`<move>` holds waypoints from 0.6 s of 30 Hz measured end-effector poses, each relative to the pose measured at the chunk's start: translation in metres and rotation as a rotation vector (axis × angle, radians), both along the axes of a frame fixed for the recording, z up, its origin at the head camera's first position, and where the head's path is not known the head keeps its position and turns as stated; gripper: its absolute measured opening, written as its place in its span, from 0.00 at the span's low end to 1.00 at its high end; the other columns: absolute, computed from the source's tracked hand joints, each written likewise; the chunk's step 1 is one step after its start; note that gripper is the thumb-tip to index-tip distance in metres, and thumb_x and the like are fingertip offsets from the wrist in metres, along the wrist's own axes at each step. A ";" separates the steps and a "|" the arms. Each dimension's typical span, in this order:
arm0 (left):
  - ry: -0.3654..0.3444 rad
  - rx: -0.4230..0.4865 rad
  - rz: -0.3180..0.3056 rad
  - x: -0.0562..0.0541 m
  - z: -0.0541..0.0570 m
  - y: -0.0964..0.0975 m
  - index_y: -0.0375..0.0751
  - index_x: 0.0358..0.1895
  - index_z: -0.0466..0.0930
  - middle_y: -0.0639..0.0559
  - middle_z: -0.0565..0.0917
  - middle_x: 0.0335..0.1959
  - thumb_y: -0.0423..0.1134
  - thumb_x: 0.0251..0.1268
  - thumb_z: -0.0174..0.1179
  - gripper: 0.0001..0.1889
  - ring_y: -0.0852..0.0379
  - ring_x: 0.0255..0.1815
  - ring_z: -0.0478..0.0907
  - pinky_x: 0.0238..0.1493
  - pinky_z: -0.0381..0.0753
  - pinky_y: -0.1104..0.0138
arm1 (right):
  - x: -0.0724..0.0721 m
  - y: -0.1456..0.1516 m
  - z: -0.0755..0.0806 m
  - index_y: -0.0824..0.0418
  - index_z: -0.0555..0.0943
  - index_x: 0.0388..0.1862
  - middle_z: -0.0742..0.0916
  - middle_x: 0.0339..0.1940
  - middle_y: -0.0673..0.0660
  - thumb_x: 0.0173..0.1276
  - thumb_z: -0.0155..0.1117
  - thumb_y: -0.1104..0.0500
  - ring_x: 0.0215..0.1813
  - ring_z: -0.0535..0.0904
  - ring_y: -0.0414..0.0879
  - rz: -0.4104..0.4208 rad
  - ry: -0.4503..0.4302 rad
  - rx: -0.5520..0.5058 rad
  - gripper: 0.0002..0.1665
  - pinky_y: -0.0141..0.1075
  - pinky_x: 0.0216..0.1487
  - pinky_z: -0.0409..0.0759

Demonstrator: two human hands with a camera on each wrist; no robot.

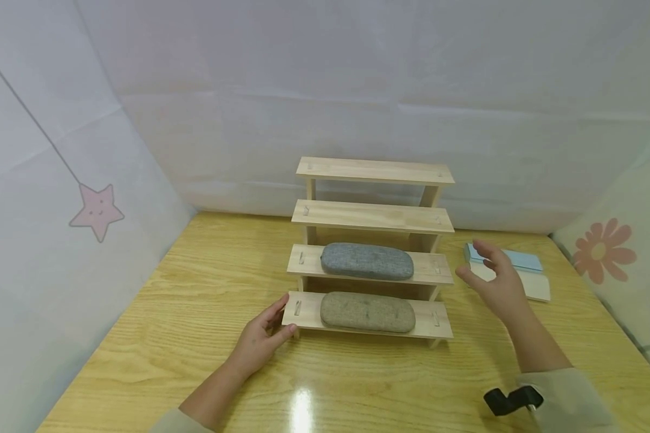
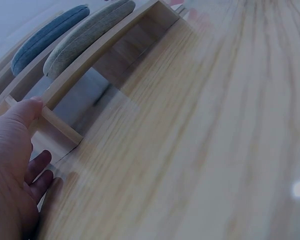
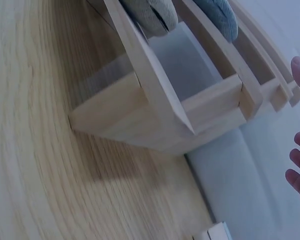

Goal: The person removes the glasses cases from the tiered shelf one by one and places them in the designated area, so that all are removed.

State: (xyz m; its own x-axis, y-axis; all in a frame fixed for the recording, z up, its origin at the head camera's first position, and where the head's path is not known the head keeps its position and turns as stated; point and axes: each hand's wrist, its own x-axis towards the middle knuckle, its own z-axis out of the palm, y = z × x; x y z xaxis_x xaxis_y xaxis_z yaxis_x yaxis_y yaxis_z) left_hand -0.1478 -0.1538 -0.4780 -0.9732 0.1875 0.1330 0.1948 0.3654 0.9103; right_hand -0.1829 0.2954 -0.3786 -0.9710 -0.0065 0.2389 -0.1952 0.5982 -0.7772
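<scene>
A four-tier wooden display shelf stands on the table. A blue-grey fabric glasses case lies on its second board from the bottom. On the lowest board rests a beige glasses case. My left hand holds the left end of that lowest board, thumb at the front corner and a finger at the back corner; its lower fingers hang loosely beside the side panel. To the right of the shelf, my right hand is in the air with thumb and fingers spread, holding nothing.
Behind my right hand lie a light blue flat item and a cream one, partly hidden by it. White cloth hangs behind the table. A black bracket sits at my right sleeve.
</scene>
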 end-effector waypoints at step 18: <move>-0.019 0.017 0.007 0.000 0.001 0.000 0.43 0.74 0.63 0.45 0.65 0.74 0.44 0.64 0.66 0.36 0.40 0.70 0.69 0.68 0.70 0.49 | -0.002 -0.040 0.013 0.59 0.61 0.76 0.67 0.75 0.65 0.67 0.68 0.48 0.74 0.58 0.67 0.119 -0.032 0.027 0.44 0.68 0.67 0.59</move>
State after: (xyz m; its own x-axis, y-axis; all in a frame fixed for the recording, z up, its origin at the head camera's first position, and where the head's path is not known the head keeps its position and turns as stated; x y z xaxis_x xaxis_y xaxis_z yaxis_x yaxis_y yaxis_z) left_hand -0.1478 -0.1542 -0.4774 -0.9769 0.1781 0.1178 0.1749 0.3510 0.9199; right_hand -0.1849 0.2550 -0.3656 -0.9700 -0.1284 0.2064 -0.2420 0.5926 -0.7683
